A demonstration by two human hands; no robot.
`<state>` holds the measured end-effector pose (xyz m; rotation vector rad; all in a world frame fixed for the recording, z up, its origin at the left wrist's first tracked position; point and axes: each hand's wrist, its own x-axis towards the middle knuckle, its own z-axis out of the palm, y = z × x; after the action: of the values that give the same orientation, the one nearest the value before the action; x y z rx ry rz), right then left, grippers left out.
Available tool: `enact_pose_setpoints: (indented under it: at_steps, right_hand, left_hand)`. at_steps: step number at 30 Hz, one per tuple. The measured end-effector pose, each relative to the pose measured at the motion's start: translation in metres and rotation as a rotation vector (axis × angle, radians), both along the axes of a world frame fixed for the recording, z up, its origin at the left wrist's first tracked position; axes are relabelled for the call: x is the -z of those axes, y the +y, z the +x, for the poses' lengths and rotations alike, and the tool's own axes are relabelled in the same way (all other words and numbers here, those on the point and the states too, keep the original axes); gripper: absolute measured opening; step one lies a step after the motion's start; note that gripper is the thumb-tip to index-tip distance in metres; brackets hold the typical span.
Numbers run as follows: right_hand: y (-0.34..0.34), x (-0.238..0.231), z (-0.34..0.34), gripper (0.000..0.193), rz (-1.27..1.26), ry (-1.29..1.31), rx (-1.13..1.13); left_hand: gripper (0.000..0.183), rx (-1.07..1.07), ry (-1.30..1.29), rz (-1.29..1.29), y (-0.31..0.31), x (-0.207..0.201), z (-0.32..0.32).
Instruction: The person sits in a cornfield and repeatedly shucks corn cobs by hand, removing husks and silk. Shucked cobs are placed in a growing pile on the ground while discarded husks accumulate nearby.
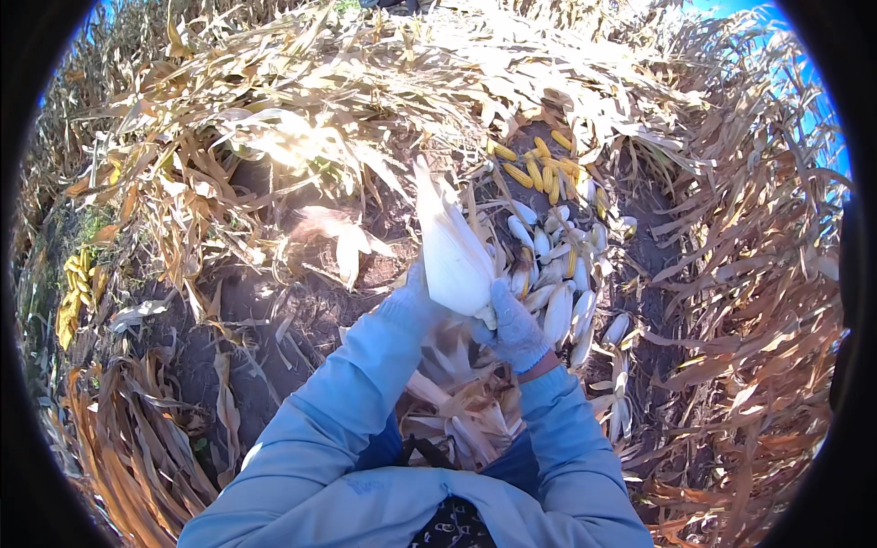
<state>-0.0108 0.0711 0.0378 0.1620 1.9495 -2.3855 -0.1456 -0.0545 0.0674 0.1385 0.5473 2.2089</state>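
Observation:
I hold one corn ear [451, 251] wrapped in pale dry husk, pointing up and away from me. My left hand [411, 297], in a light blue glove, grips its lower left side. My right hand [513, 321], also gloved, clasps its base from the right. Just beyond the ear lies a heap of unhusked pale ears [559, 274] on the soil. Further off sits a small pile of bare yellow cobs [541, 169].
Torn husks [461, 402] lie piled below my hands near my lap. Dry corn stalks and leaves [301, 110] surround the dark bare soil [265, 320]. More yellow cobs [78, 283] lie at the far left edge.

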Motion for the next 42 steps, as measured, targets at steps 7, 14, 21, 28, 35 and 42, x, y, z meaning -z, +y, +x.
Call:
enact_pose_setpoints:
  at_steps: [7, 14, 21, 28, 35, 42]
  right_hand:
    - [-0.004, 0.000, 0.003, 0.056, 0.486, -0.095, 0.139]
    - [0.051, 0.026, 0.023, 0.026, 0.352, -0.014, 0.496]
    - [0.050, 0.001, 0.013, 0.018, 0.770, 0.265, 0.541]
    - [0.028, -0.008, 0.013, 0.025, 1.099, 0.422, 0.412]
    - [0.034, -0.013, 0.029, 0.018, 1.226, 0.277, 0.269]
    - [0.102, -0.004, 0.030, 0.010, 1.387, 0.124, 0.683]
  left_hand:
    - [0.050, -0.104, -0.140, -0.053, -0.046, 0.114, -0.023]
    - [0.054, -0.296, 0.827, -0.794, -0.019, 0.067, -0.004]
    - [0.063, -0.178, 0.967, -0.664, -0.018, 0.080, 0.005]
    - [0.069, -0.010, 1.274, -1.014, -0.028, 0.060, 0.006]
    - [0.067, 0.296, 1.250, -1.216, -0.016, 0.028, 0.029]
    - [0.050, 0.182, 1.370, -0.796, -0.029, 0.093, 0.030]
